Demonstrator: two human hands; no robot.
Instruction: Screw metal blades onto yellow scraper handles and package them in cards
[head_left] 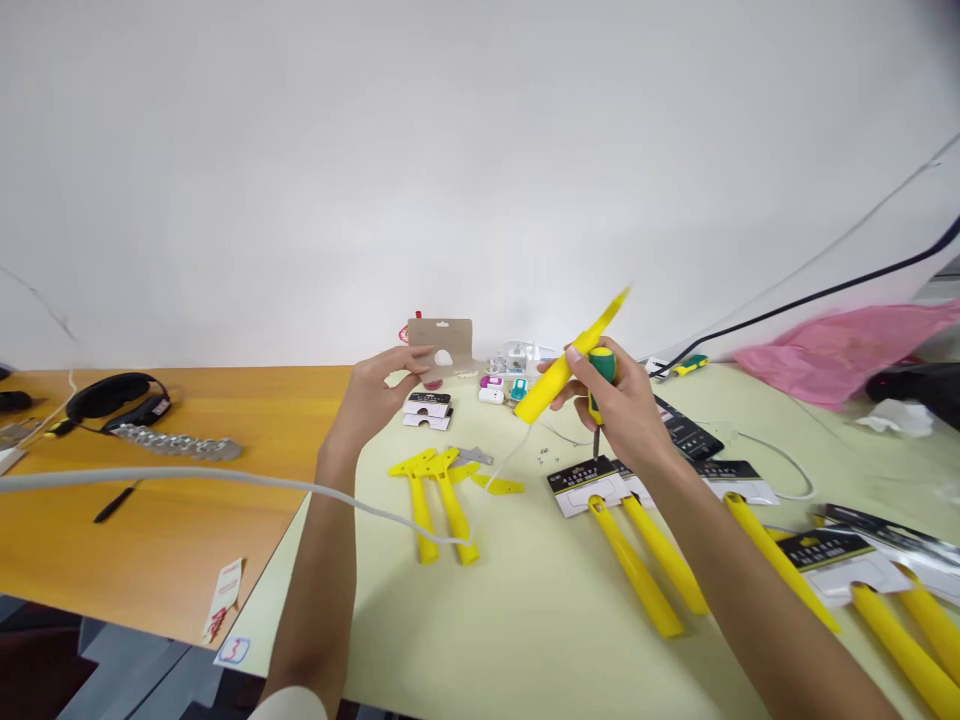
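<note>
My left hand (pixel 390 392) pinches the edge of a brown cardboard hang card (pixel 441 345) with a round hole, held upright near the wall. In my right hand (pixel 611 395) are a yellow plastic scraper handle (pixel 555 385), tilted up to the right, and a green and yellow screwdriver (pixel 601 370) with its shaft pointing down. Below, between my arms, lie yellow T-shaped scraper parts (pixel 442 500) and a grey piece (pixel 472 456). Tiny metal screws (pixel 544 457) are scattered nearby. Folded black and white cards (pixel 427 410) sit under my left hand.
Yellow handles fitted with black and white cards (pixel 637 567) lie on the right. Behind are a power strip with plugs (pixel 517 360) and a pink plastic bag (pixel 847 345). A white cable (pixel 300 485) crosses my left forearm. Headphones (pixel 120 400) rest on the wooden table (pixel 172 520).
</note>
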